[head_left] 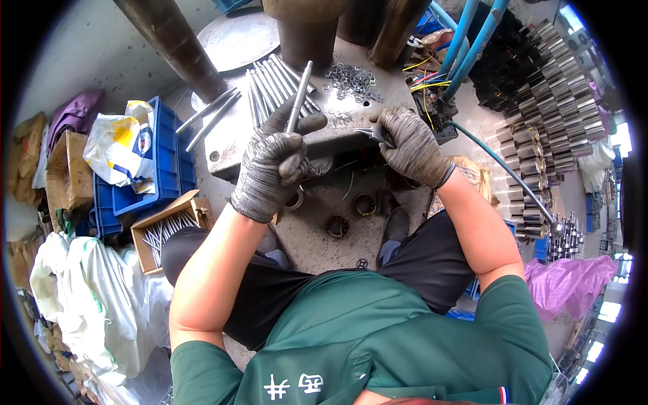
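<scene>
My left hand (pixel 266 169), in a grey knit glove, grips a slim steel shaft (pixel 301 94) that stands up tilted out of my fist. Across from it my right hand (pixel 413 150), gloved the same way, is closed around a small metal tool (pixel 375 133) that looks like pliers. Its tip points left toward the shaft but stays apart from it; the handles are hidden in my palm. Behind my left hand several similar steel shafts (pixel 264 91) lie side by side on the metal work table (pixel 233 145). A pile of small metal rings (pixel 352 81) lies behind, between my hands.
Thick rusty columns (pixel 300 34) rise at the table's back. Blue crates (pixel 165 162) and a cardboard box (pixel 169 233) of thin metal rods stand at left. Blue pipes (pixel 466 40) and stacked metal cylinders (pixel 540 121) are at right. Metal rings (pixel 337 227) lie on the floor below.
</scene>
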Available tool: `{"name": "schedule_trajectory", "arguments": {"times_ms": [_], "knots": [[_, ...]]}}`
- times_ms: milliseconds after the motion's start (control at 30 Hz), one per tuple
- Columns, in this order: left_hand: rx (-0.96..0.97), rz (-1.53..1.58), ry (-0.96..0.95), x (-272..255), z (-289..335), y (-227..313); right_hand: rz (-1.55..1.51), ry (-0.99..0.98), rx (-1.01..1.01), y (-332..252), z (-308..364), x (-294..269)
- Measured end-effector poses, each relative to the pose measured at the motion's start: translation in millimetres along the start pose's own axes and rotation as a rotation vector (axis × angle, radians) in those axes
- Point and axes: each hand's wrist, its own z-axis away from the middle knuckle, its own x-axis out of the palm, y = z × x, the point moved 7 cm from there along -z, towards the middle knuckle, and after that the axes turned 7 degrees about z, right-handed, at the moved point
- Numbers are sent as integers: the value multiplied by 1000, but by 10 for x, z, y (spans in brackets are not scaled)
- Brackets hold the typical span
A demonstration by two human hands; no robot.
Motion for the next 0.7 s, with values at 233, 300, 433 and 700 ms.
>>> {"name": "schedule_trajectory", "arguments": {"times_ms": [233, 300, 433, 700], "knots": [[40, -127, 103, -46, -15, -19, 136, -23, -23, -7, -100, 187], [36, -82, 84, -102, -29, -37, 75, -43, -71, -112, -148, 218], [58, -30, 187, -182, -17, 5, 137, -145, -193, -253, -198, 354], [87, -22, 101, -143, -9, 43, 288, -136, 1, 188, -170, 341]]}}
